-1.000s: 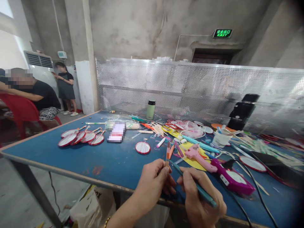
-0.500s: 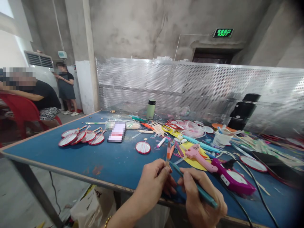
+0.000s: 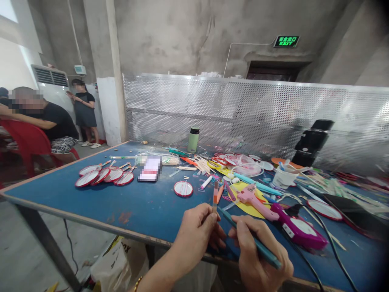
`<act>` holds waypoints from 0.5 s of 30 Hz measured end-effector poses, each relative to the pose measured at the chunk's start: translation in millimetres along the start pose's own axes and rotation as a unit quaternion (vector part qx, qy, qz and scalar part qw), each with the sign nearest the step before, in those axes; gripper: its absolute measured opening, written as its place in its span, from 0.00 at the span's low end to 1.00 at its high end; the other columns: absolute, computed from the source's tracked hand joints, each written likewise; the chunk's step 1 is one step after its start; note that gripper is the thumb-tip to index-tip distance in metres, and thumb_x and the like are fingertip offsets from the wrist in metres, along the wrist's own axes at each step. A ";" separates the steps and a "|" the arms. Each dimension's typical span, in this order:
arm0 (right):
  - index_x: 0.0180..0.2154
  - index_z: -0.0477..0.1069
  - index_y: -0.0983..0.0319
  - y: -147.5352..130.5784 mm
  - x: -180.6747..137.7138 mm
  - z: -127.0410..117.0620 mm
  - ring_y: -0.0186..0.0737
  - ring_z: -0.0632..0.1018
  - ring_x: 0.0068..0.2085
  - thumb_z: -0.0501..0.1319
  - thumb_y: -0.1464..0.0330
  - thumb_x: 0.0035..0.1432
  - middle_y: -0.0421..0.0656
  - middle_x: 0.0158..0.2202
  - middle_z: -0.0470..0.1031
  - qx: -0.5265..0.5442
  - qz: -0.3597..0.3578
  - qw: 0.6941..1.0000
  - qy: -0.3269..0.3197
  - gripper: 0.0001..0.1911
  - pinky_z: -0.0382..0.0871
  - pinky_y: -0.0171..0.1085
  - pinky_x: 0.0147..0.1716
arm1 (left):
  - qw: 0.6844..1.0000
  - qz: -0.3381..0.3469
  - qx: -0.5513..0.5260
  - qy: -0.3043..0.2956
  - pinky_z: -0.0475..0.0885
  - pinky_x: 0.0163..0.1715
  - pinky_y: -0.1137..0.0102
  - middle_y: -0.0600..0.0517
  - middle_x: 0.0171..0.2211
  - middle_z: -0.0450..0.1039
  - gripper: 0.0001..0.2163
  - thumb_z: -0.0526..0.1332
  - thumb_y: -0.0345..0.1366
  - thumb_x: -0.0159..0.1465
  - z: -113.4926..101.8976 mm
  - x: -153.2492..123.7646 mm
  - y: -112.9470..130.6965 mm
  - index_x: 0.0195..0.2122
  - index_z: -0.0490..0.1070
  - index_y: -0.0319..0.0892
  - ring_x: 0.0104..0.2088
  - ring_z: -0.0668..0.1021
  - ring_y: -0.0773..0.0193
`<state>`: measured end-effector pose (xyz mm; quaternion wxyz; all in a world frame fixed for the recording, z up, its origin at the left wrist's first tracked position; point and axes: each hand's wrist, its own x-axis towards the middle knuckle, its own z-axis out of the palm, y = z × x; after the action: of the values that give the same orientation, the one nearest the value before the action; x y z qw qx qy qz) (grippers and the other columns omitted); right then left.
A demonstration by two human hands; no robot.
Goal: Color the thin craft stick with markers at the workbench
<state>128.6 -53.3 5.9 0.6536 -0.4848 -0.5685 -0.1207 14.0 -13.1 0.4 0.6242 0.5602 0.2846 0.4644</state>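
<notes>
My left hand (image 3: 197, 229) is closed on a small flat wooden stick (image 3: 215, 196), pinched upright between thumb and finger, with orange and brownish bands of colour on it. In my right hand (image 3: 261, 251) is a teal marker pen (image 3: 258, 243), gripped as for writing, its tip close beside the stick; whether the two touch I cannot tell. Beyond the hands lie a round white disc with a red rim (image 3: 183, 189), a white marker with a pink end (image 3: 206, 182) and a pink glue gun (image 3: 253, 200) on a yellow sheet (image 3: 247, 209).
A purple power strip (image 3: 299, 227) with black cables lies to the right. Several red-rimmed discs (image 3: 114, 176) and a phone (image 3: 150, 168) are on the left of the blue table (image 3: 60, 198). Farther back stand a green bottle (image 3: 193, 140) and a white cup (image 3: 284, 178). Two people are at left.
My right hand and the teal marker have shifted very slightly to the right. My left hand keeps the stick in nearly the same place.
</notes>
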 end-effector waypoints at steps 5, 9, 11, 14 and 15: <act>0.29 0.74 0.59 0.6 -0.2 -0.1 0.33 0.73 0.21 0.58 0.63 0.64 0.38 0.22 0.74 0.006 -0.001 1.000 -0.004 0.13 0.69 0.33 0.27 | 1.000 0.004 0.002 0.000 0.68 0.21 0.75 0.53 0.22 0.75 0.11 0.56 0.44 0.65 1.6 -0.3 0.9 0.35 0.65 0.41 0.21 0.77 0.66; 0.30 0.74 0.59 1.1 0.1 0.5 0.32 0.73 0.21 0.58 0.64 0.64 0.36 0.22 0.74 0.011 -0.006 1.000 -0.008 0.12 0.68 0.33 0.27 | 1.000 0.002 -0.002 -0.001 0.69 0.21 0.74 0.54 0.22 0.75 0.11 0.57 0.44 0.65 1.8 -1.1 1.1 0.34 0.65 0.42 0.20 0.77 0.66; 0.30 0.74 0.59 2.2 -0.7 0.9 0.32 0.73 0.21 0.58 0.64 0.64 0.36 0.22 0.74 0.014 -0.007 1.000 -0.010 0.11 0.69 0.32 0.28 | 1.000 0.003 0.000 -0.002 0.69 0.21 0.74 0.54 0.23 0.75 0.10 0.56 0.44 0.65 1.9 -1.3 1.5 0.34 0.65 0.42 0.20 0.77 0.66; 0.31 0.75 0.59 4.4 -2.3 1.3 0.32 0.75 0.23 0.59 0.64 0.64 0.37 0.23 0.75 0.013 -0.011 1.000 -0.010 0.11 0.70 0.32 0.30 | 1.000 0.002 0.008 -0.004 0.69 0.20 0.74 0.54 0.23 0.75 0.10 0.56 0.44 0.65 2.3 -1.3 1.8 0.33 0.65 0.42 0.20 0.77 0.66; 0.31 0.75 0.59 5.0 -2.8 1.4 0.32 0.75 0.23 0.59 0.64 0.64 0.38 0.24 0.76 0.012 -0.013 1.000 -0.012 0.11 0.70 0.32 0.30 | 1.000 0.001 0.010 -0.004 0.69 0.20 0.74 0.54 0.23 0.75 0.10 0.56 0.44 0.65 2.4 -1.3 1.6 0.33 0.65 0.42 0.20 0.77 0.66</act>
<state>130.3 -50.8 0.9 0.6510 -0.4711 -0.5836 -0.1168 15.1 -15.4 2.2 0.6195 0.5683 0.2861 0.4598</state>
